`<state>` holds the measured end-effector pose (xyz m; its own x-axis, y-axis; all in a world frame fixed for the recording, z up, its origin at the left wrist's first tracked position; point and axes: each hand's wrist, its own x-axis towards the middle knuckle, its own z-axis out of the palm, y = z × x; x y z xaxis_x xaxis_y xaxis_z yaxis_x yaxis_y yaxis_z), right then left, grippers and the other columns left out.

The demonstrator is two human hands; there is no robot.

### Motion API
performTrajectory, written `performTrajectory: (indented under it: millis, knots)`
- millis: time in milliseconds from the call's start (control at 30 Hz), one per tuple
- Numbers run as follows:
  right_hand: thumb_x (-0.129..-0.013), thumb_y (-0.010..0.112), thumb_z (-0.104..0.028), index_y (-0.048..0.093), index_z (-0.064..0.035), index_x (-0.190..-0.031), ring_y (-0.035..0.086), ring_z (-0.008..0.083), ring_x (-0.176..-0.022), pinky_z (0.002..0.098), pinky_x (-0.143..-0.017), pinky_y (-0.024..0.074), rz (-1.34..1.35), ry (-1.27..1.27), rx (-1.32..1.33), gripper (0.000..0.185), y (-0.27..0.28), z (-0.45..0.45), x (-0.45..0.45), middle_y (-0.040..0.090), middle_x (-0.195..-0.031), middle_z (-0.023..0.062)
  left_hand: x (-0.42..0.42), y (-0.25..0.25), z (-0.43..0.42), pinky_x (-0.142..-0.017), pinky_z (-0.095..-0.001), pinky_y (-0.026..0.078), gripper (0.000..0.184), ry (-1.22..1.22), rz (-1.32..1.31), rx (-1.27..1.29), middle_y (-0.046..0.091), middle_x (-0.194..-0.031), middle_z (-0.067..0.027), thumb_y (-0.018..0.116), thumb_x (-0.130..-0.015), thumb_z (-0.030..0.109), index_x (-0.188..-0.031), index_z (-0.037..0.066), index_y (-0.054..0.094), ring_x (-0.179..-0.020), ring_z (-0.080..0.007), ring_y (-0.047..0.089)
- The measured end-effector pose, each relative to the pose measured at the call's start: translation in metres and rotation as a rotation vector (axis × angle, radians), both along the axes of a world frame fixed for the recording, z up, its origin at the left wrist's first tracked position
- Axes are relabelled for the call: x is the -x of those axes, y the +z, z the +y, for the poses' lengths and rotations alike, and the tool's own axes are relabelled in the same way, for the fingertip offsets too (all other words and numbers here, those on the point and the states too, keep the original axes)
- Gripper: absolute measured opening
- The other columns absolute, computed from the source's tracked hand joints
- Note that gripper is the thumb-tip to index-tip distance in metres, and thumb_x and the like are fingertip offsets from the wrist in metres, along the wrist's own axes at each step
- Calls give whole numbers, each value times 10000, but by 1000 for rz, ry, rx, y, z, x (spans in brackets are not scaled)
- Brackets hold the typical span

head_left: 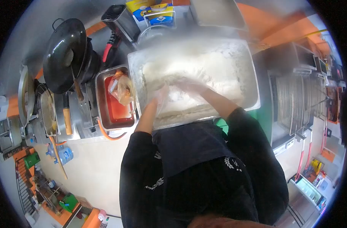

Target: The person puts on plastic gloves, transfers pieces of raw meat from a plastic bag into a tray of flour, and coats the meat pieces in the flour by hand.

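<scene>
A big metal pan [249, 64] holds a thick bed of white flour-like powder [215, 64]. Both of my hands wear clear plastic gloves and are down in this powder, close together near the middle of the pan. My left hand [162, 94] reaches in from the near left side. My right hand [192, 86] comes in from the right, a little farther forward. Powder and blur hide the fingers of both, so whether they hold anything is not visible. Left of the large pan, a smaller metal pan [101, 110] contains red liquid [116, 108] and a crumpled plastic bag [124, 89].
A black wok [53, 57] with a ladle [77, 83] stands at left, near a wooden-handled tool [67, 119]. Behind the pan are a dark metal holder [122, 22], a yellow-blue package [160, 17] and another metal tray [219, 13]. Fryer baskets [289, 102] are at right.
</scene>
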<state>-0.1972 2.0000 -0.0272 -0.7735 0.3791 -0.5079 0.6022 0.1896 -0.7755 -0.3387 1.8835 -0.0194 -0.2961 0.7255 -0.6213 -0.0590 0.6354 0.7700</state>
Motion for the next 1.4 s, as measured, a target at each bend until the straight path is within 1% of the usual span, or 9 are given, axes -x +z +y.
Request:
performTrajectory:
  millis: [200,467,600,767,900,1100,1267,1300,1400]
  knots:
    - [-962,424,-423,387,-90,-1394,417,218,-1258,363,-1024,355,-21,-2,146,546,-21,27,-26,436,-1392,114,-3,3,1,-1001,-355,350,547,353,-418,-137,534,-1218,-126,465,-941,440,-1238,-18,510,-1115,-237,482]
    - [-829,281,-760,251,-157,-1460,230,304,-1383,420,-1123,186,-28,-68,233,874,-15,-12,-31,267,-1485,168,7,-41,-9,-959,-356,383,576,-9,84,-252,529,-1231,-125,463,-932,474,-1250,-5,509,-1105,-225,493]
    - [-916,316,-622,230,-86,-1457,362,276,-1302,462,-1027,351,-103,-276,581,766,-74,9,-43,272,-1486,122,26,-81,-28,-959,-355,392,620,126,-82,-12,519,-1256,-115,438,-932,501,-1307,7,463,-1101,-224,502]
    - [-910,323,-629,261,-72,-1443,427,273,-1246,477,-990,384,-177,-162,555,773,-2,-34,-15,322,-1455,130,-8,-4,-20,-963,-353,399,601,6,-92,-18,522,-1250,-122,413,-942,484,-1303,6,465,-1112,-206,501]
    - [-920,323,-607,314,-142,-1429,457,285,-1196,459,-1000,378,41,-56,292,689,93,-17,-34,392,-1414,108,2,10,-7,-965,-346,401,565,99,-205,30,523,-1257,-123,415,-946,454,-1284,6,489,-1127,-181,501]
    - [-917,468,-411,422,-85,-1365,452,261,-1222,373,-1003,396,78,346,-101,557,-74,-13,-33,403,-1398,163,-2,-110,-32,-879,-300,438,449,127,249,99,595,-1108,-81,438,-947,378,-1238,53,540,-999,-183,553]
    - [-896,517,-180,530,-3,-1168,592,214,-981,346,-846,500,-209,199,-68,325,12,16,-2,606,-1089,128,55,-131,-17,-899,-328,423,474,-100,205,-103,589,-1104,-68,401,-959,396,-1289,67,486,-1005,-214,541]
    - [-897,516,-187,517,-6,-1157,601,202,-954,335,-807,514,-384,473,-563,316,-50,40,1,606,-1057,113,65,-127,-12,-913,-340,417,503,-113,125,-106,584,-1123,-76,383,-957,417,-1304,63,471,-1021,-227,537]
    - [-904,499,-226,490,-12,-1199,584,215,-1001,342,-853,494,-57,-280,-324,365,-106,75,-17,588,-1092,121,68,-197,40,-942,-380,406,651,157,-320,1,570,-1185,-127,301,-934,534,-1322,34,452,-1050,-285,544]
